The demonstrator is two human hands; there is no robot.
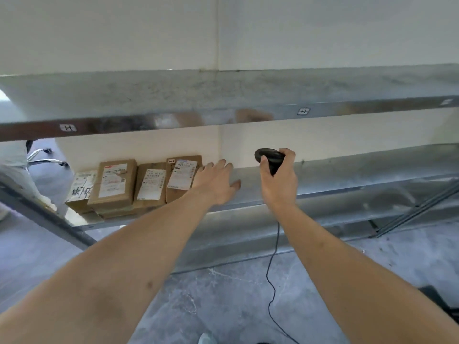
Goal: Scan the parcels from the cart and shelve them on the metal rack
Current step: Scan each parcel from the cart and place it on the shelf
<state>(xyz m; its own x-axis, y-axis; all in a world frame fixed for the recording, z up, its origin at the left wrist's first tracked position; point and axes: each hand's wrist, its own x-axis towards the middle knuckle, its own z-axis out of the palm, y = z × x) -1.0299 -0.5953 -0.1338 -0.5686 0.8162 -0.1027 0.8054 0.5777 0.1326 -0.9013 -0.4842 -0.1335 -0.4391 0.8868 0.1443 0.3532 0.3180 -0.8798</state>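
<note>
Four brown cardboard parcels (139,184) stand in a row at the left end of the metal rack's (347,175) lower shelf, labels facing out, leaning back toward the wall. Rightmost parcel (182,176) has a white label and a small "1-1" tag. Left hand (217,183) is over the shelf just right of that parcel, fingers straight and spread, holding nothing; can't tell if it touches the box. Right hand (279,181) is further right, fingers wrapped around a black barcode scanner (270,157), head pointing left. Its black cable (273,269) hangs down to the grey floor. Upper shelf edge carries tags "1-1" and "1-2"
</note>
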